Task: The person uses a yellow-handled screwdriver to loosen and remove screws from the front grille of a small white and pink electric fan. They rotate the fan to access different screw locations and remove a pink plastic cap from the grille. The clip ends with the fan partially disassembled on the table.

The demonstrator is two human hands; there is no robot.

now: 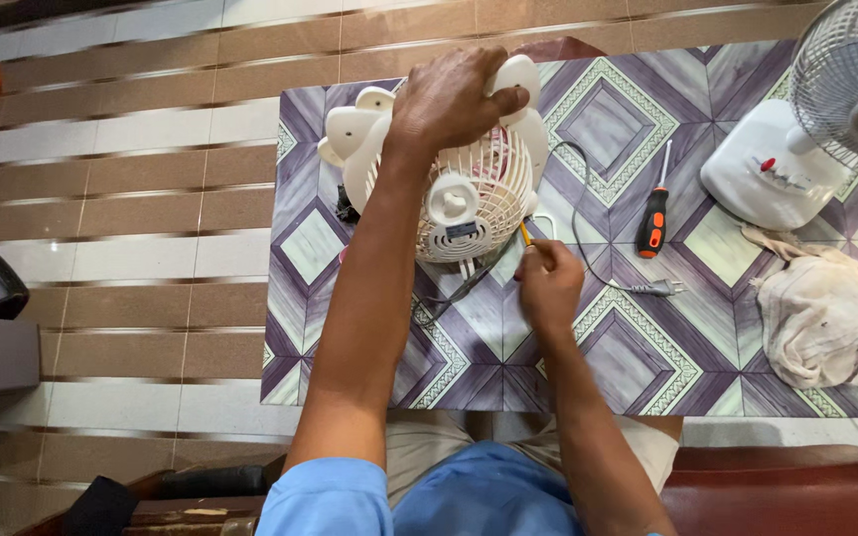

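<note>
Brown-and-white striped tiled floor (131, 179), low table (647, 367) with purple diamond-patterned top, red-brown seat (796, 486), daylight

- I am reaching my left arm far forward, nearly straight, forearm bare below a blue sleeve.
- I am laying my left hand (454, 97) palm down, fingers spread and curled over what lies beneath it, thumb pointing right.
- I am keeping my right arm bent and closer in, forearm angling up and left.
- I am closing my right hand (548, 283) in a loose fist, fingertips pinched together at its upper left.
</note>
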